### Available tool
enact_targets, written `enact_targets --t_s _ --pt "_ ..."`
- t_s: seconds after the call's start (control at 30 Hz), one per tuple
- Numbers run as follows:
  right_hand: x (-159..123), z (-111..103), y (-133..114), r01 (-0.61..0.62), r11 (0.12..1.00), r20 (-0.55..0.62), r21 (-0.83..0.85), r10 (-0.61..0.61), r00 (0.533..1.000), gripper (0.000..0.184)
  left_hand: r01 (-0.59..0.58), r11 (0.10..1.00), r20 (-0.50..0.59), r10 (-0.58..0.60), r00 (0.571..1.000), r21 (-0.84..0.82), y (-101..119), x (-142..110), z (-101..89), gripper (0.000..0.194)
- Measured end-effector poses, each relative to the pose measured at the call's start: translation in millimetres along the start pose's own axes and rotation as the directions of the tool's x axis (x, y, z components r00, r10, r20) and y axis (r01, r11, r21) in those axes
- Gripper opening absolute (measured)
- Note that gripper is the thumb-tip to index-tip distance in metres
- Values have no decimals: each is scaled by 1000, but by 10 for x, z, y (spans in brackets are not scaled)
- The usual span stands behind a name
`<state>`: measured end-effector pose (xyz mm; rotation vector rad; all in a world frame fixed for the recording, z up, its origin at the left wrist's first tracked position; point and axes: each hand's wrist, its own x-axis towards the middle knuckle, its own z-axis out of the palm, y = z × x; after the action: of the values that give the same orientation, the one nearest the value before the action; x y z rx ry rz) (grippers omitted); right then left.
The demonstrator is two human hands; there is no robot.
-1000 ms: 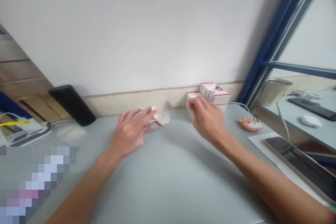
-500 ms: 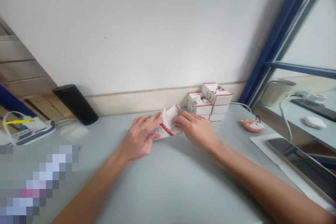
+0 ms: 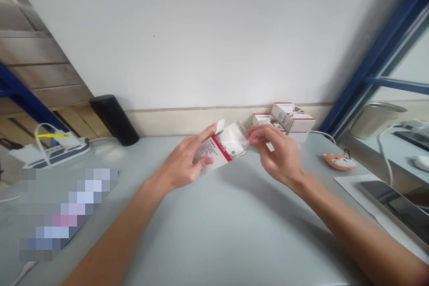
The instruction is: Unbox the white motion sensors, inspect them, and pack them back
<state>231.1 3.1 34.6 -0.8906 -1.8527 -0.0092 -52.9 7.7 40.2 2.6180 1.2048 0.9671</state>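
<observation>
My left hand (image 3: 182, 161) grips a small white carton (image 3: 214, 155) with a red stripe and printed text, thumb on its near face and fingers around the far side. The carton is tilted, its end open, with a flap (image 3: 219, 126) sticking up. Out of the open end comes a clear plastic bag (image 3: 235, 136) with something white inside, whose kind I cannot make out. My right hand (image 3: 279, 149) is closed, thumb and fingers pinching the bag's outer edge. Behind the right hand stand several stacked cartons (image 3: 298, 120) of the same white-and-red kind.
A black cylinder (image 3: 114, 120) leans at the back left, near a power strip (image 3: 67, 152) with plugs. To the right lie an orange-and-white animal-shaped case (image 3: 339, 161) and a dark-screened phone (image 3: 392, 203) on white paper. A white wall (image 3: 201, 44) closes off the back.
My right hand has drawn away from the carton to the right, and the bag now protrudes from the opening. The carton is raised and tilted more. The view has shifted slightly left.
</observation>
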Motion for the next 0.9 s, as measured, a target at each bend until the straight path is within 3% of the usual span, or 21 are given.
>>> enact_targets --t_s 0.07,0.17,0.27,0.37,0.47,0.57,0.63,0.7,0.73,0.77,0.83,0.87,0.9 --pt "-11 31 -53 -108 977 -27 185 115 993 16 -21 997 31 23 999 -77 -3 -6 -26 69" --pt "-1 61 -40 -272 862 -65 428 329 942 22 -5 991 86 17 996 -131 -31 -12 -55 65" --pt "49 22 106 -246 771 -231 587 451 862 30 74 997 123 -70 990 -25 -155 -43 -78 63" --pt "91 -38 238 -180 756 -350 629 482 803 33 161 982 117 -172 978 101 -350 -83 -103 58" --pt "79 -30 226 -214 720 -308 660 519 798 33 114 965 90 -139 986 234 -497 -76 -143 56" --pt "39 40 129 -272 680 -226 680 548 806 34 27 939 -43 -13 999 342 -471 -15 -149 48" --pt "14 89 72 -298 669 -201 681 563 802 34 53 963 -166 -9 986 263 -313 25 -81 41" --pt "-10 128 26 -310 661 -186 684 568 801 34 139 988 -214 -149 965 -63 -64 44 65 35" --pt "-22 142 3 -314 651 -169 691 568 806 33 211 925 -140 -265 954 -316 75 45 161 36" --pt "-34 152 -23 -318 638 -143 701 563 814 33 283 782 -41 -366 930 -555 209 41 265 40" --pt "-56 160 -83 -330 626 -82 707 535 841 32 406 285 260 -436 862 -868 420 25 460 43" --pt "-64 157 -116 -337 640 -57 691 512 857 31 453 22 409 -391 824 -891 484 16 539 44" --pt "-69 149 -148 -342 667 -37 662 484 874 29 481 -176 511 -363 779 -859 519 7 598 45"
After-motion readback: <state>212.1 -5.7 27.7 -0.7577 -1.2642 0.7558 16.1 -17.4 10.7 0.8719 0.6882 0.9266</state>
